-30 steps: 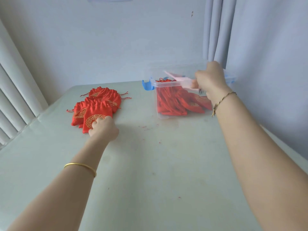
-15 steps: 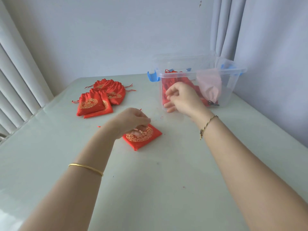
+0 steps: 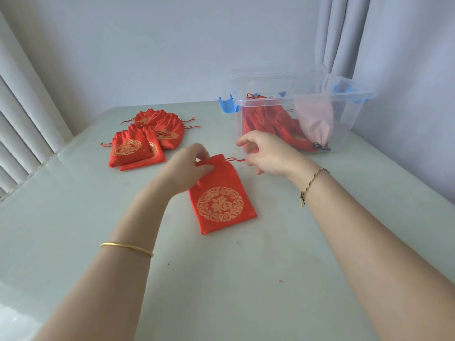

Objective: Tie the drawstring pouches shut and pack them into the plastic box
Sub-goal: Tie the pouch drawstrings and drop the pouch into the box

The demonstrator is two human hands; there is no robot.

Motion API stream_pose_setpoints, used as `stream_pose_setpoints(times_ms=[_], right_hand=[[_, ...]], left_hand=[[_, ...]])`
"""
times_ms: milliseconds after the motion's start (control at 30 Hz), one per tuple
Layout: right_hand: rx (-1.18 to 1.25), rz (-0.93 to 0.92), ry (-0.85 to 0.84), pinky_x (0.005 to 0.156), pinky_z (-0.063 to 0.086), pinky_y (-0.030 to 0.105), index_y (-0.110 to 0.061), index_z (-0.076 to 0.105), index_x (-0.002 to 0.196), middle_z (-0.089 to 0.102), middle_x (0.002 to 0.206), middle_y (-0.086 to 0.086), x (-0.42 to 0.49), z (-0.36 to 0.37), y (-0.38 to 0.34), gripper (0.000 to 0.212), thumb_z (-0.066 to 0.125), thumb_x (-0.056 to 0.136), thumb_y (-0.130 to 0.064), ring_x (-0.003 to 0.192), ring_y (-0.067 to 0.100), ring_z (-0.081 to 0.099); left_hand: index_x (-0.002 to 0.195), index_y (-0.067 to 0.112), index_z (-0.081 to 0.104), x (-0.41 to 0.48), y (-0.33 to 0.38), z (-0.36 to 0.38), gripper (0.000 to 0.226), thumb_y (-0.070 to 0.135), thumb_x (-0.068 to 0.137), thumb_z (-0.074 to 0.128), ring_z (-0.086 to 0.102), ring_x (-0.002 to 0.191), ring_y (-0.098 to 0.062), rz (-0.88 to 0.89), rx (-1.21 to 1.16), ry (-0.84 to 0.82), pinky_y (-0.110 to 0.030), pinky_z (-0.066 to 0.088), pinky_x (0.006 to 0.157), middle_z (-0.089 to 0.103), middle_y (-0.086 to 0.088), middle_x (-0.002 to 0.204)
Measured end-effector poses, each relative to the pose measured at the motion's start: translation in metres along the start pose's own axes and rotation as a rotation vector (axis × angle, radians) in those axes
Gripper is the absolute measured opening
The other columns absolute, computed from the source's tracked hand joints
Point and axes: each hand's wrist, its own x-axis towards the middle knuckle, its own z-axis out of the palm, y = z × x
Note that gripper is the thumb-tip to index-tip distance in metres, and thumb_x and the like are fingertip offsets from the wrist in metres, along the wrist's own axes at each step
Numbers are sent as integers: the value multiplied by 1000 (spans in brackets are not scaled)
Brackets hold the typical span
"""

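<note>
Several pouches packed, one being tied, a pile left

The pale surface [image 3: 73, 230] carries everything. At its far right stands the clear plastic box [image 3: 344, 134], open at the top. A bundle of packed red pouches [image 3: 266, 119] lies inside and a pink pouch [image 3: 315, 119] hangs against its near wall, so part of the packing looks done. On the far left, well apart from the box, sits a pile of red pouches [image 3: 147, 139]. Several look gathered at the mouth, though I cannot tell whether they are knotted. Near the middle, between the two forearms, lies the front pouch [image 3: 221, 200], flat, gold emblem up, its mouth pointing away from the person. The left hand [image 3: 187, 168] pinches the bunched mouth, thumb and fingers clamped on the cloth. The right hand [image 3: 268, 153] hovers just beside it, fingers loosely curled at the end of the red drawstring [image 3: 236, 159]; it is too blurred to tell whether it grips the cord. This pouch appears not yet fully drawn shut, and it and the pile are not yet in the box
</note>
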Motion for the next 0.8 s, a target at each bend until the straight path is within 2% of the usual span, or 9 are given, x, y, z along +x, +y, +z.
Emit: stream_pose_setpoints(times_ms=[67, 133, 267, 333, 367, 500, 633, 733, 800], right_hand=[[-66, -44, -14, 79, 50, 31, -18, 48, 132, 50, 129, 7, 0, -3, 1, 51, 45, 86, 4, 118, 17, 50], [-78, -61, -51, 76, 47, 25, -17, 51, 130, 52, 132, 4, -1, -7, 2, 50, 46, 86, 5, 122, 14, 49], [10, 3, -125, 68, 46, 27, -11, 64, 98, 65, 87, 1, -8, -18, 0, 17, 48, 93, -8, 82, 14, 60], [58, 41, -173, 66, 46, 25, -12, 61, 85, 66, 76, 0, -12, -25, -1, 20, 43, 96, -13, 73, 14, 65], [90, 54, -180, 66, 46, 25, -13, 58, 82, 66, 75, 1, -13, -27, -1, 22, 41, 97, -14, 71, 15, 66], [266, 88, -107, 65, 53, 29, -12, 53, 81, 62, 76, 6, -14, -28, -5, 24, 37, 99, -16, 66, 18, 63], [324, 93, -34, 59, 54, 27, -13, 51, 79, 60, 76, 5, -13, -27, -7, 25, 37, 99, -15, 62, 16, 61], [344, 90, 9, 56, 53, 25, -14, 51, 78, 60, 73, 3, -13, -31, -6, 26, 36, 99, -12, 59, 14, 60], [346, 83, 27, 56, 52, 25, -15, 49, 77, 60, 74, 3, -12, -32, -4, 26, 36, 99, -12, 59, 14, 60]], left_hand=[[103, 9, 57, -4, 14, -7, 18, 14, 86, 61, 56, 88, -19, 98, -54, -59, -29, 43, 68, 57, -1, 104], [100, 11, 58, -7, 24, -12, 15, 14, 86, 62, 58, 90, -21, 161, -89, -69, -29, 47, 72, 60, -5, 106], [99, 13, 57, -9, 29, -16, 13, 15, 86, 62, 59, 94, -22, 193, -118, -41, -26, 48, 72, 61, -9, 109], [98, 15, 55, -10, 29, -16, 12, 16, 88, 60, 58, 87, -18, 186, -129, -48, -23, 45, 65, 60, -6, 107], [98, 16, 53, -9, 28, -15, 11, 17, 89, 58, 56, 84, -16, 178, -138, -54, -23, 43, 62, 59, -4, 105], [106, 19, 45, -9, 27, -10, 18, 21, 91, 55, 54, 83, -15, 119, -232, -98, -22, 44, 68, 51, 4, 107], [117, 23, 43, -9, 23, -13, 33, 27, 88, 60, 55, 68, -10, -4, -250, -167, -19, 42, 53, 57, 9, 97], [109, 17, 54, -7, 18, -16, 23, 18, 87, 62, 58, 64, -7, -25, -230, -165, -21, 44, 56, 66, 1, 84], [96, 14, 62, -6, 16, -17, 11, 8, 86, 60, 56, 56, -2, -18, -228, -135, -17, 43, 52, 66, 0, 77]])
